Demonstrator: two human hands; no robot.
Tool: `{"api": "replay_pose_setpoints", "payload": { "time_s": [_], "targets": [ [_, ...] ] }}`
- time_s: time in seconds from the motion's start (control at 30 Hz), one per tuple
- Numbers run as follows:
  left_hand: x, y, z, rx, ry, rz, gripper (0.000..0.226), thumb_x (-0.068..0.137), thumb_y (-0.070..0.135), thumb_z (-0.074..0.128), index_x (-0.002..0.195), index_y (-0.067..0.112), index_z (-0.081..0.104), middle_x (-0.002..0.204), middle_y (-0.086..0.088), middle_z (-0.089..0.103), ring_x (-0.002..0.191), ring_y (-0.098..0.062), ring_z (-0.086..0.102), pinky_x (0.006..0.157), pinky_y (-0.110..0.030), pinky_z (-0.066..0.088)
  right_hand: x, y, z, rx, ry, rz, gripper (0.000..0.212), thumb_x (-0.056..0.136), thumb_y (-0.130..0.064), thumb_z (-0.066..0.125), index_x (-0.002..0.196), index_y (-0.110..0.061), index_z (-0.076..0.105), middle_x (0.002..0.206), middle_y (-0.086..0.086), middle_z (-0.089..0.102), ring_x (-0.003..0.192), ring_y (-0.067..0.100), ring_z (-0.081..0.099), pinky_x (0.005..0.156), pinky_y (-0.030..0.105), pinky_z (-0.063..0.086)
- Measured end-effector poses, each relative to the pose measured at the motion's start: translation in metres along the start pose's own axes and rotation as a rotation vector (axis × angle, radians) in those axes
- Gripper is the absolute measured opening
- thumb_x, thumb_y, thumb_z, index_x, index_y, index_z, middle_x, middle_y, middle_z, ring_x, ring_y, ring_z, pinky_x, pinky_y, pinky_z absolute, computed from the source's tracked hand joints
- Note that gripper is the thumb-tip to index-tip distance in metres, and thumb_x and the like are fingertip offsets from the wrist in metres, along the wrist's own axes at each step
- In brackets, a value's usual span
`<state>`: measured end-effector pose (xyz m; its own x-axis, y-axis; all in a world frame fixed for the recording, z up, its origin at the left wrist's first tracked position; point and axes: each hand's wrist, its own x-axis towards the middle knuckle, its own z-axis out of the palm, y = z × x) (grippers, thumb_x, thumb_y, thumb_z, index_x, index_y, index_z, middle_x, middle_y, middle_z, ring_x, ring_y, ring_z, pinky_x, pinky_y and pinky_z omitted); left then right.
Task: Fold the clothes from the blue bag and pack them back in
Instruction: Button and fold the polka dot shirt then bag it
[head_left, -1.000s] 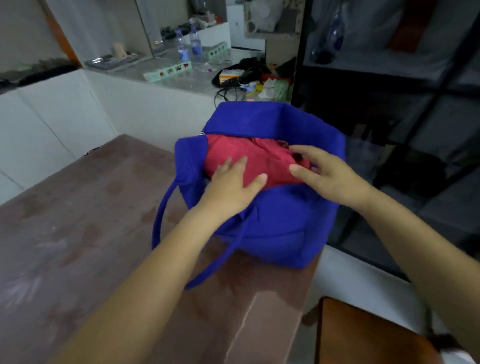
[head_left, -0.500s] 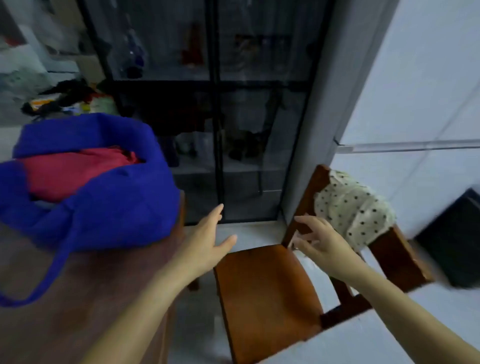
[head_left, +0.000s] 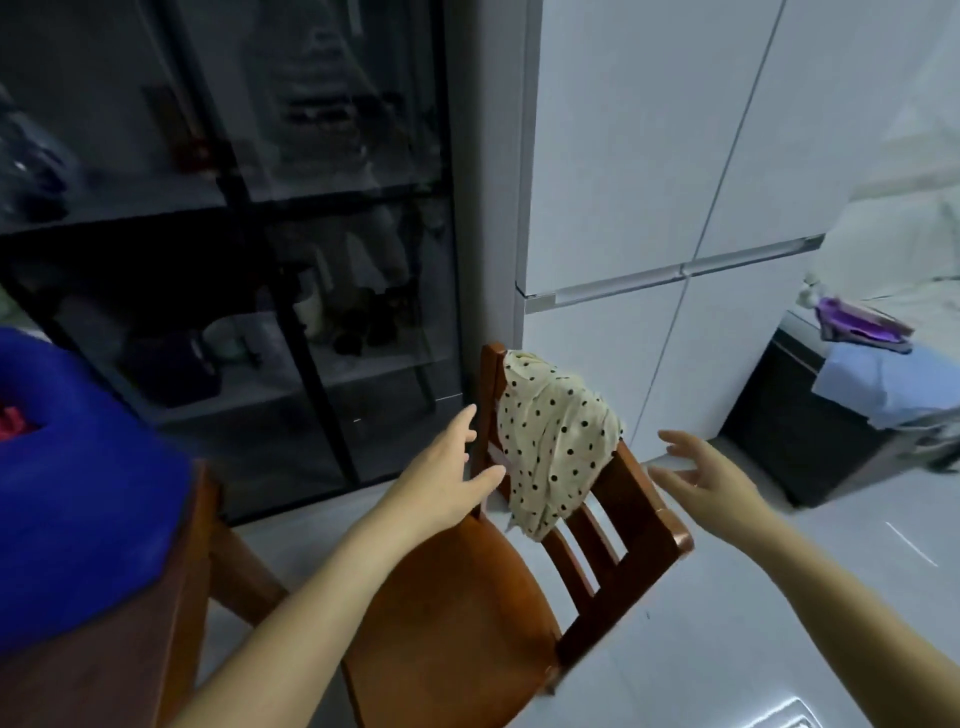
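Your left hand (head_left: 441, 478) was held out with fingers straight and spread, holding nothing, just left of the polka-dot garment (head_left: 556, 441) draped over the back of the wooden chair (head_left: 467, 597). Your right hand (head_left: 711, 483) was empty too, fingers loosely splayed, just right of the chair back. The blue bag (head_left: 78, 493) sat on the table (head_left: 104, 675) at left, with a red scrap (head_left: 10, 421) inside, probably clothing but too blurred to say.
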<state>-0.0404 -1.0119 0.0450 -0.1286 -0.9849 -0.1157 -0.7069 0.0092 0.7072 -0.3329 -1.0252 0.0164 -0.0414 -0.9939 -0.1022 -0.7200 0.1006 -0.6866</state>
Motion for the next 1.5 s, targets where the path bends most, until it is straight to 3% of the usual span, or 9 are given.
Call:
{"api": "replay_pose_setpoints", "payload": {
  "time_s": [0.2, 0.43, 0.73, 0.87, 1.03, 1.1, 1.3, 1.4, 1.5],
  "targets": [
    [0.075, 0.024, 0.05, -0.017, -0.035, -0.067, 0.081, 0.088, 0.047, 0.058, 0.148, 0.04, 0.004, 0.153, 0.008, 0.027, 0.136, -0.012, 0.035, 0.108, -0.036, 0.037, 0.102, 0.026, 0.007, 0.121, -0.151, 0.148, 0.057, 0.09, -0.047, 0.053, 0.138, -0.019, 0.037, 0.121, 0.009, 0.059, 0.099, 0.02, 0.061, 0.09, 0.042, 0.051],
    [0.156, 0.051, 0.106, 0.018, -0.03, -0.127, 0.073, 0.09, 0.046, 0.05, 0.149, 0.032, 0.008, 0.157, 0.011, 0.008, 0.143, -0.012, 0.017, 0.114, -0.035, 0.027, 0.202, 0.038, 0.041, 0.377, -0.4, 0.482, 0.057, 0.093, -0.06, 0.034, 0.137, -0.023, 0.034, 0.114, 0.014, 0.055, 0.093, 0.028, 0.063, 0.077, 0.039, 0.055],
    [0.201, 0.057, 0.12, 0.216, 0.051, -0.221, 0.057, 0.084, 0.05, 0.056, 0.136, 0.033, 0.042, 0.148, 0.01, 0.015, 0.134, -0.017, 0.02, 0.104, -0.033, 0.033, 0.259, 0.05, 0.082, 0.387, -0.608, 0.6, 0.064, 0.089, -0.066, 0.027, 0.136, -0.023, 0.031, 0.11, 0.019, 0.057, 0.087, 0.033, 0.064, 0.069, 0.04, 0.058],
    [0.204, 0.058, 0.116, 0.233, 0.101, -0.187, 0.048, 0.08, 0.05, 0.06, 0.125, 0.033, 0.052, 0.127, 0.011, 0.031, 0.121, -0.012, 0.03, 0.093, -0.026, 0.039, 0.274, 0.065, 0.104, 0.372, -0.645, 0.595, 0.086, 0.073, -0.077, 0.045, 0.135, -0.018, 0.037, 0.104, 0.017, 0.061, 0.078, 0.03, 0.067, 0.059, 0.039, 0.055],
    [0.199, 0.063, 0.117, 0.258, 0.145, -0.132, 0.017, 0.09, 0.037, 0.052, 0.102, 0.026, 0.054, 0.112, 0.01, 0.042, 0.105, -0.011, 0.043, 0.077, -0.026, 0.041, 0.29, 0.102, 0.14, 0.461, -0.706, 0.633, 0.117, 0.034, -0.099, 0.051, 0.121, -0.021, 0.052, 0.107, 0.02, 0.067, 0.093, 0.037, 0.068, 0.081, 0.056, 0.052],
    [0.197, 0.063, 0.117, 0.26, 0.165, -0.119, 0.013, 0.093, 0.034, 0.049, 0.1, 0.024, 0.054, 0.111, 0.01, 0.044, 0.098, -0.009, 0.044, 0.073, -0.025, 0.038, 0.278, 0.092, 0.13, 0.441, -0.711, 0.665, 0.115, 0.035, -0.101, 0.042, 0.112, -0.017, 0.059, 0.105, 0.02, 0.069, 0.098, 0.035, 0.067, 0.087, 0.049, 0.05],
    [0.186, 0.058, 0.111, 0.199, 0.288, -0.102, 0.009, 0.093, 0.035, 0.051, 0.091, 0.027, 0.053, 0.091, 0.016, 0.055, 0.081, -0.006, 0.051, 0.061, -0.013, 0.033, 0.264, 0.066, 0.094, 0.479, -0.568, 0.538, 0.083, 0.068, -0.062, 0.066, 0.121, 0.0, 0.054, 0.077, 0.011, 0.061, 0.058, 0.021, 0.053, 0.055, 0.028, 0.043],
    [0.178, 0.058, 0.106, 0.187, 0.307, -0.113, 0.011, 0.092, 0.039, 0.051, 0.089, 0.029, 0.053, 0.084, 0.015, 0.059, 0.077, -0.006, 0.054, 0.066, -0.021, 0.043, 0.261, 0.052, 0.076, 0.599, -0.471, 0.439, 0.066, 0.08, -0.02, 0.072, 0.136, -0.002, 0.039, 0.097, 0.016, 0.065, 0.079, 0.026, 0.061, 0.069, 0.036, 0.051],
    [0.167, 0.06, 0.1, 0.196, 0.311, -0.117, 0.012, 0.093, 0.039, 0.051, 0.084, 0.031, 0.048, 0.077, 0.014, 0.055, 0.072, -0.007, 0.053, 0.06, -0.021, 0.04, 0.258, 0.04, 0.06, 0.686, -0.495, 0.387, 0.052, 0.086, -0.011, 0.065, 0.132, -0.003, 0.042, 0.097, 0.018, 0.066, 0.083, 0.029, 0.06, 0.078, 0.041, 0.051]
  ]
}}
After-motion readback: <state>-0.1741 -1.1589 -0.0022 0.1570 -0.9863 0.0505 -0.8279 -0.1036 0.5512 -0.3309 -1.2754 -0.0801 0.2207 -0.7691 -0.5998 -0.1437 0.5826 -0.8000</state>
